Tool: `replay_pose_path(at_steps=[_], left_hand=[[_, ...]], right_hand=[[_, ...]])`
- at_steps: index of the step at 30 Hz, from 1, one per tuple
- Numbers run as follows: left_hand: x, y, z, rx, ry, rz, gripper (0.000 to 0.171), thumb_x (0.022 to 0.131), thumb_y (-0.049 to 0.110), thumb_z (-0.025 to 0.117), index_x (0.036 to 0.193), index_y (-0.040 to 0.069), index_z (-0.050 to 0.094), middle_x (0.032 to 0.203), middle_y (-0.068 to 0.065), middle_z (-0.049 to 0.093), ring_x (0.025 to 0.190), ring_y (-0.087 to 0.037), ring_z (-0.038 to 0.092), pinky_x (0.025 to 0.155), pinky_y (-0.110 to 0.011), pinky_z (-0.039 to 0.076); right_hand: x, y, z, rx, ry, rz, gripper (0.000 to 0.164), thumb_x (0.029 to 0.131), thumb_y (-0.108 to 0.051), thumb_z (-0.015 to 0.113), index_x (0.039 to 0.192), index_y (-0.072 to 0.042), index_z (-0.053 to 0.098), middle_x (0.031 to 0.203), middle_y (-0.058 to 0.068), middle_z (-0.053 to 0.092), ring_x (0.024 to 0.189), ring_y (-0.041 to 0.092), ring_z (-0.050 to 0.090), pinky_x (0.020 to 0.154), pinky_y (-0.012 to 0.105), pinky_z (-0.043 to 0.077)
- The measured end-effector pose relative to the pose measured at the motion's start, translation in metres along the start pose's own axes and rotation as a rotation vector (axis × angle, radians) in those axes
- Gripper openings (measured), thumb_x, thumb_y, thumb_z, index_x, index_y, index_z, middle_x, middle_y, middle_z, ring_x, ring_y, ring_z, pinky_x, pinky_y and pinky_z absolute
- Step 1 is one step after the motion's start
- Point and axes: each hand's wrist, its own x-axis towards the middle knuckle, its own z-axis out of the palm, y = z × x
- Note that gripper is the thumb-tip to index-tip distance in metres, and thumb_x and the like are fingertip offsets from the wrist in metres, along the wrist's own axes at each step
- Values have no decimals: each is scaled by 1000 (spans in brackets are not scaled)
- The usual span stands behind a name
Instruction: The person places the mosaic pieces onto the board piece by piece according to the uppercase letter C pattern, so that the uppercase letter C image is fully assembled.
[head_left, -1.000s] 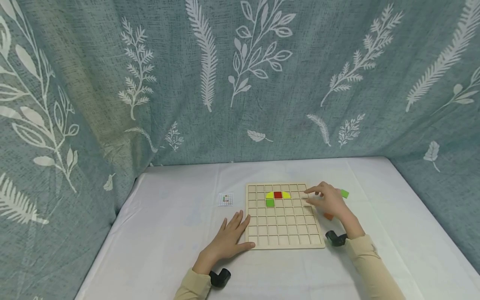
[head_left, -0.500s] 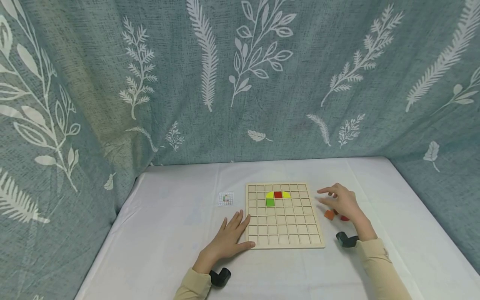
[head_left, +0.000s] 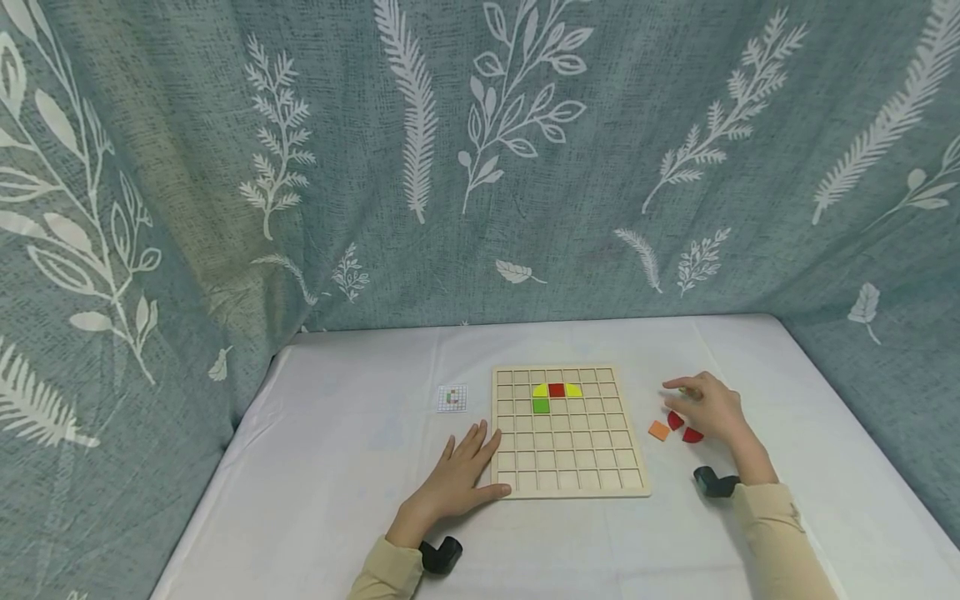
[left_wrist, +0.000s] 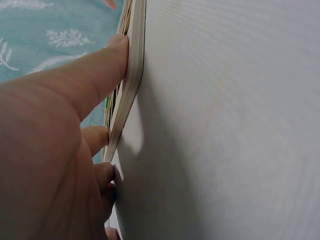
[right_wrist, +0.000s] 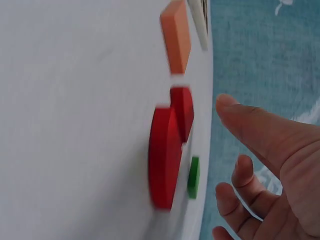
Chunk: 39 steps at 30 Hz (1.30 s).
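Note:
My left hand [head_left: 453, 483] rests with spread fingers on the lower left corner of a wooden grid board [head_left: 592, 460]; its thumb [left_wrist: 102, 65] lies over the front edge. On the board are a green square [head_left: 541, 406], a red square [head_left: 556, 390] and two yellow curved pieces [head_left: 573, 390]. To the right of the board my right hand [head_left: 712, 410] hovers above loose tiles, thumb and fingers apart, holding nothing. Around it lie an orange square [head_left: 658, 431], two red quarter-round pieces [head_left: 693, 435] and a green piece [right_wrist: 194, 177], mostly hidden by the hand in the head view.
A small printed grid card [head_left: 452, 398] with a coloured pattern lies left of the board. White cloth [head_left: 337, 433] covers the table. A leaf-patterned blue-green curtain [head_left: 420, 275] hangs behind it and at both sides.
My right hand has moved right, from the board's right edge to above the loose tiles, uncovering the orange square and the red pieces. The left hand and board have stayed put.

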Motion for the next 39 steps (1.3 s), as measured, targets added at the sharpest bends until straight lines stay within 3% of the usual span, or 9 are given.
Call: replay_pose_path(at_steps=[5, 15, 28, 39], left_hand=[[0, 0, 0, -3, 0, 1, 78, 87, 48, 56, 146, 7, 27, 154, -18, 14, 142, -33, 10, 112, -57, 5], [0, -1, 1, -2, -2, 0, 78, 87, 49, 56, 146, 7, 27, 154, -18, 13, 143, -33, 9, 112, -57, 5], [1, -1, 2, -5, -3, -8, 78, 87, 49, 55, 147, 8, 26, 154, -17, 13, 143, -32, 9, 113, -56, 5], [1, -2, 2, -9, -6, -20, 79, 87, 50, 55, 147, 9, 26, 154, -17, 13, 143, -31, 8, 113, -55, 4]], right_hand=[[-2, 12, -4, 2, 4, 33, 32, 85, -20, 66, 114, -6, 65, 98, 15, 55, 91, 31, 49, 76, 51, 30], [-2, 29, -11, 13, -1, 99, 37, 84, -18, 67, 116, -1, 60, 95, 20, 52, 86, 32, 47, 76, 53, 29], [6, 37, -14, -25, -41, 143, 39, 84, -20, 66, 116, 1, 59, 96, 23, 55, 88, 35, 49, 74, 53, 30], [8, 35, -14, -35, -5, 123, 34, 84, -17, 64, 111, 4, 61, 87, 19, 55, 81, 31, 49, 72, 53, 31]])
